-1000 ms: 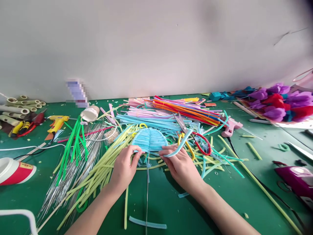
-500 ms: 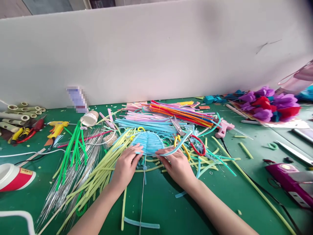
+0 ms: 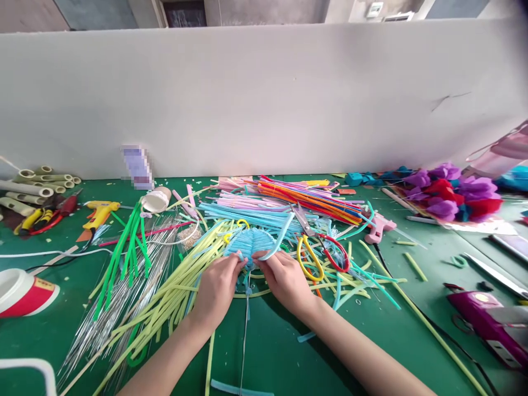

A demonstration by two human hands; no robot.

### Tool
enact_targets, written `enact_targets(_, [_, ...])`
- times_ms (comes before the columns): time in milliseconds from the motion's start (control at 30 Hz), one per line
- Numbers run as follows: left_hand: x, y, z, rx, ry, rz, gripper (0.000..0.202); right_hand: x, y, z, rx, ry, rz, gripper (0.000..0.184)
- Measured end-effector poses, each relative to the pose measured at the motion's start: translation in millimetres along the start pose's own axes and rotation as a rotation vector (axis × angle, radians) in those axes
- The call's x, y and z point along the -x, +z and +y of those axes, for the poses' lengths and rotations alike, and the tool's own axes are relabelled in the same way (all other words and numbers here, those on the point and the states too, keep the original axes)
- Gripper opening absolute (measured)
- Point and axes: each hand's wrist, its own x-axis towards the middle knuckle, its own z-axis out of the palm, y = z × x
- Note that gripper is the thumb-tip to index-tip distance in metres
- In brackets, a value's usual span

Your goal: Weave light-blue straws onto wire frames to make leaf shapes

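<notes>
A light-blue rounded piece made of rows of pipe cleaner (image 3: 252,241) stands between my hands, with a thin wire stem (image 3: 244,341) running down towards me. My left hand (image 3: 218,286) is closed, pinching the lower left edge of this piece. Close beside it, my right hand (image 3: 289,281) is also closed, with thumb and fingertips at the lower middle edge. A loose blue pipe cleaner strip (image 3: 282,237) comes up from the right fingers and bends to the upper right. The fingers partly hide the bottom of the piece.
Scissors (image 3: 311,267) with yellow and red handles lie just right of my hands. Yellow-green pipe cleaners (image 3: 173,291) and thin wires (image 3: 103,313) spread leftward. Beyond are coloured bundles (image 3: 309,195). Glue guns, yellow (image 3: 99,214) and pink (image 3: 377,225), flank the pile.
Both hands have moved inward to the bottom middle of the blue piece, closer together. The loose strip now stands more upright. The camera view has tilted up slightly.
</notes>
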Motion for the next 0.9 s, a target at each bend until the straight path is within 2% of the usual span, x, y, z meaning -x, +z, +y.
enact_targets(167, [-0.1,1.7,4.3,-0.050,0.033,0.021,0.009,2.5,10.9,2.1,-0.112,0.119,0.055,0.013])
enact_targets(333, [0.1,2.1,4.2,-0.008,-0.008,0.014,0.012,4.0,11.8,1.6,-0.157,0.152,0.042,0.009])
enact_targets(500, [1.8,3.2,1.4,0.013,-0.014,0.038,0.010,5.8,12.6,0.0,-0.222,0.221,0.109,0.032])
enact_targets(567, [1.6,2.7,1.6,0.030,-0.023,0.028,0.011,6.4,12.0,0.2,-0.215,0.174,0.122,0.026])
enact_targets(667, [0.7,1.5,2.2,0.038,-0.018,0.019,0.010,5.2,8.6,-0.8,-0.205,0.084,0.033,0.022])
enact_targets(800, [0.9,2.8,1.1,0.046,0.027,0.012,0.008,0.3,4.8,-3.4,-0.285,0.127,0.028,0.024])
enact_targets(900, [1.9,4.5,0.4,0.085,0.031,0.000,0.010,-2.7,5.5,-3.0,-0.364,0.163,0.058,0.007])
